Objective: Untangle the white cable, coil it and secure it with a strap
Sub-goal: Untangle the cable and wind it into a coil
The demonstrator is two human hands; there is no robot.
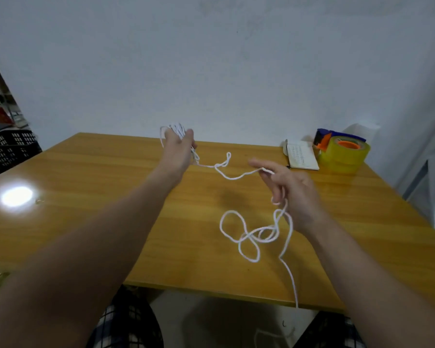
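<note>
White cable (231, 177), head view, single frame.

- Left hand (178, 151): raised over the far part of the table (86, 184), back of the hand to the camera. Fingers are curled round a coil (176, 128) of several cable turns. The turns stick out above the knuckles and one loop shows at the hand's left side.
- From under the left hand a single strand runs rightward to the right hand (291, 192). It sags a little and has one small twisted kink about a third of the way along.
- Right hand: lower and nearer the camera, palm turned inward. Thumb and forefinger pinch the strand at its right end. The other fingers are loosely bent, and the cable passes down behind them. The image is slightly blurred here, so the exact finger contact is unclear.
- Hands are well apart, joined only by the strand.
- Below the right hand the cable falls into a tangle of three or four overlapping loops over the table's near right area. I cannot tell if the loops rest on the wood or hang just above it.
- From the tangle one tail leads toward the camera, crosses the table's front edge and drops out of sight below.

Surroundings:
- Yellow-brown wooden table with a bright lamp glare at left.
- Notebook (301, 155), open, at the far right edge.
- Tape dispenser (342, 151) just right of the notebook, holding a clear yellowish roll on an orange core.
- Black crate (10, 144) beyond the table's left corner.
- Plain pale wall behind.
</note>
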